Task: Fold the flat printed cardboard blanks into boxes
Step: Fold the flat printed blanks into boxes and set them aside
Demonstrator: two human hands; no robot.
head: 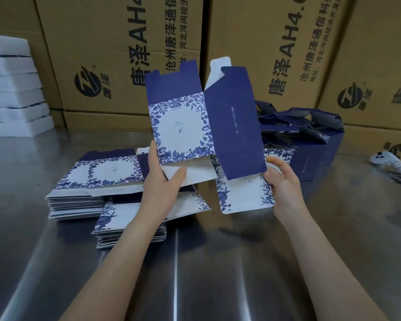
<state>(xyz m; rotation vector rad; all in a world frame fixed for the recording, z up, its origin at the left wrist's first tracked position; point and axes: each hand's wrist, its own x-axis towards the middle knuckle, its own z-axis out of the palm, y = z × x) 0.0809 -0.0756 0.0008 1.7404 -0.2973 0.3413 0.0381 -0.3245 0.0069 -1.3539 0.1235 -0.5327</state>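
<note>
A blue and white floral cardboard blank (195, 126) is held up above the steel table, partly opened, its dark blue side panel facing right and its flaps standing up. My left hand (160, 174) grips its lower left edge, thumb under the white bottom flap. My right hand (280, 181) holds the lower right corner, fingers curled behind the blue panel and the floral flap below it. Two stacks of flat blanks (93, 181) (130, 221) lie on the table at the left, behind my left arm. A heap of folded blue boxes (306, 135) sits at the right rear.
Large brown shipping cartons (116, 54) form a wall along the back. White foam sheets (12, 89) are stacked at the far left. A white handheld controller (389, 161) lies at the right edge. The steel table (195, 262) shines in front of me.
</note>
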